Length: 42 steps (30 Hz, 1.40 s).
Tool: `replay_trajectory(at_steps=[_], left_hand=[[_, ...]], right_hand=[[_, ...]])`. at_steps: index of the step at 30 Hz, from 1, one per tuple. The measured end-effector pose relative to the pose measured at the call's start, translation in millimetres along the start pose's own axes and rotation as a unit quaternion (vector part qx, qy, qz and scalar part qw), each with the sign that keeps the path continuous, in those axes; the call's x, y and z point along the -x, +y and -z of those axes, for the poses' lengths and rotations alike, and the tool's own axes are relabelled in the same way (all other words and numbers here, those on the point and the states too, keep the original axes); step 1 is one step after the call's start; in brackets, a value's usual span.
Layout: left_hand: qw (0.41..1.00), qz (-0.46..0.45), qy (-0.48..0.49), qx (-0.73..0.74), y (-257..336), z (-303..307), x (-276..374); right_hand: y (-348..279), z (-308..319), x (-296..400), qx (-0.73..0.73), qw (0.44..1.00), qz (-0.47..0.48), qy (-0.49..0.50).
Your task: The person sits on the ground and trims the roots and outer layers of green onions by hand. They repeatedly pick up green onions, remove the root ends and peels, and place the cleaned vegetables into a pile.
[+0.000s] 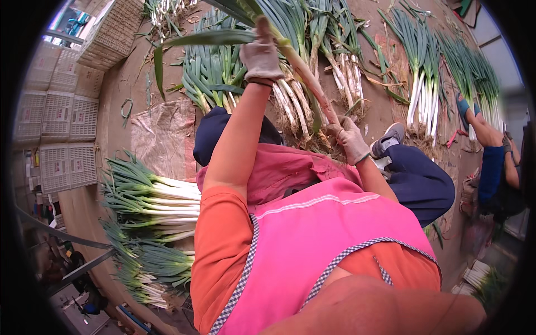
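Observation:
Both my hands wear light work gloves. My left hand (261,58) grips the upper part of a long leek or large green onion (307,73), where the stalk turns into green leaves. Near the root end, my right hand (348,136) is closed on the same stalk, which slants down from left to right between them. One long leaf hangs out to the left of my left hand. Below the stalk lies a row of untrimmed green onions (289,98) with dirty roots, in front of my lap. Their root ends are partly hidden by my right hand and apron.
Cleaner green onions with white stalks (173,201) are piled at my left. More bundles (425,92) lie on the floor to the right. Plastic crates (58,117) are stacked at far left, near a woven sack (163,138). Another person's legs (485,130) show at far right.

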State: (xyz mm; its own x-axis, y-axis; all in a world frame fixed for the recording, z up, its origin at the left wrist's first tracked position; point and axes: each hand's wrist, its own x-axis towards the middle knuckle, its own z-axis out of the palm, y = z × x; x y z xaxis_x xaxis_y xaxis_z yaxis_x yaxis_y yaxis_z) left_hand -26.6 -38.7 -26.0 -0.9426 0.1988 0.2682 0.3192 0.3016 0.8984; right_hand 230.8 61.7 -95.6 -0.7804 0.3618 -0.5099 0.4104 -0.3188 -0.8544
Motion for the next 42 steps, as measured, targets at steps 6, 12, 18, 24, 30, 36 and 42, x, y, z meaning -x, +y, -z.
replay_trajectory(at_steps=[6,12,18,24,30,36,42], left_hand=[[0.908,0.064,-0.274,-0.311,3,-41,44],[0.789,-0.006,-0.526,-0.317,15,-57,118],[0.812,0.042,-0.573,-0.097,40,-62,164],[0.982,0.165,-0.070,0.053,6,-48,71],[0.740,0.434,-0.073,0.509,-90,-35,-6],[0.798,0.357,-0.008,0.485,-52,-32,13],[0.846,0.296,0.021,0.444,-31,-20,18]], right_hand=[[-4,0,-5,-0.162,0.976,-0.121,-0.080],[29,1,-26,-0.250,0.934,-0.248,-0.056],[56,18,-50,-0.256,0.932,-0.233,-0.104],[0,12,-6,-0.205,0.941,-0.147,-0.224],[-29,-1,44,-0.075,0.966,-0.130,-0.212],[1,-7,-29,0.474,0.819,0.323,-0.024],[-60,-56,-21,0.132,0.957,0.255,-0.040]])
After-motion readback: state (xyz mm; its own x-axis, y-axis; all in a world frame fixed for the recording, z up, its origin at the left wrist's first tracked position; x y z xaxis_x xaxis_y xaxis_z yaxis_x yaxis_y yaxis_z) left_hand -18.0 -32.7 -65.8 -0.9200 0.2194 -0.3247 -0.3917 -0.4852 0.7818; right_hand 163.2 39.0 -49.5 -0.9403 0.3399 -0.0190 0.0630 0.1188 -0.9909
